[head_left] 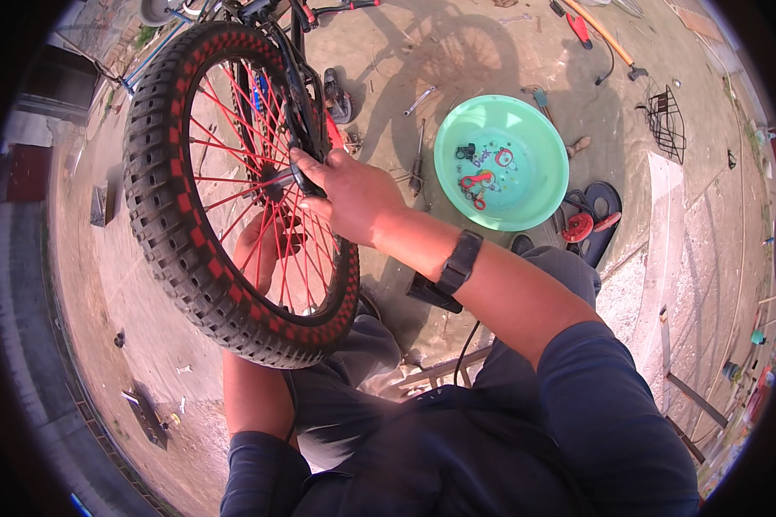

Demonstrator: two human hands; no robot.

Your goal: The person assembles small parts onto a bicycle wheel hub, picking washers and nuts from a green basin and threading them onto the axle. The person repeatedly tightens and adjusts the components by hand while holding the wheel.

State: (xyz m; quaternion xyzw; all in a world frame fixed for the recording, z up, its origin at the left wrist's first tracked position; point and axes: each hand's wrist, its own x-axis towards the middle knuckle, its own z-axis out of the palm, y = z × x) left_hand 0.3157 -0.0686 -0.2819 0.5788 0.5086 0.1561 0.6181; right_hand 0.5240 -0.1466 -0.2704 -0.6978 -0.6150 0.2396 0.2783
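A bicycle wheel (207, 289) with a knobby black tyre, red checks and red spokes stands upright before me, fitted to a dark bike frame (295, 82). My right hand (353, 194) reaches across to the near side of the hub (272, 185). Its thumb and forefinger pinch a black curved lever-like piece (304, 183) there; its exact kind is unclear. Behind the spokes, on the wheel's far side, is my left hand (267, 246), partly hidden. Its fingers are bent but apart, just below the hub, and nothing shows in them.
A green basin (502, 207) holding small red and black parts stands right of the wheel. Around it lie a screwdriver (417, 168), a wrench (419, 102) and sandals (602, 215). Farther off are a hammer (612, 43), a red-handled tool (578, 30) and a black wire basket (666, 125).
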